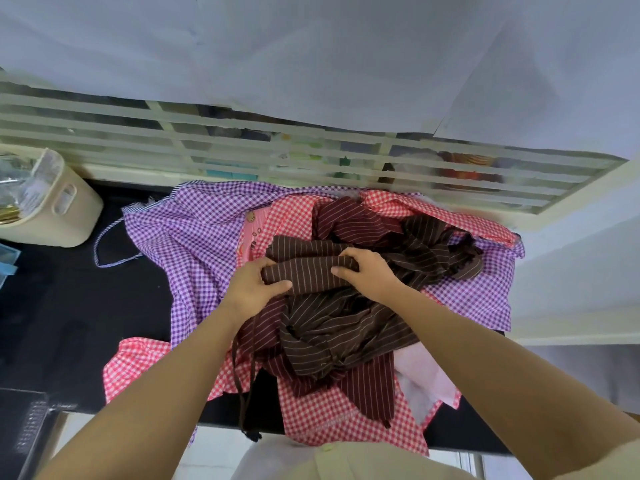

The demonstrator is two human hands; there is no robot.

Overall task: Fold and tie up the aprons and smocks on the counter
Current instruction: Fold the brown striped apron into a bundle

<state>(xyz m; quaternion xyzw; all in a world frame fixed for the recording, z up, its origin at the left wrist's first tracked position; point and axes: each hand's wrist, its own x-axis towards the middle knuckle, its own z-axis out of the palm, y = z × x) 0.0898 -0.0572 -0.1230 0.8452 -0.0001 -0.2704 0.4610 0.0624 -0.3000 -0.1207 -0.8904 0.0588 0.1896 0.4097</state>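
A heap of aprons and smocks lies on the black counter (69, 306). On top is a brown pinstriped apron (346, 327), part of it rolled into a bundle (308, 273). My left hand (256, 289) grips the bundle's left end, thumb across its front. My right hand (370, 271) holds its right end, fingers curled over the top. A maroon striped apron (349, 220) lies behind and under it. A purple gingham smock (187, 237) spreads to the left and right. A red gingham smock (332, 414) hangs over the front edge. Dark ties (242, 393) dangle down.
A cream plastic basket (52, 209) with clear items stands at the counter's back left. A louvred window (242, 147) runs along the back. A white wall (571, 254) closes the right side. A blue object (7, 261) sits at the far left.
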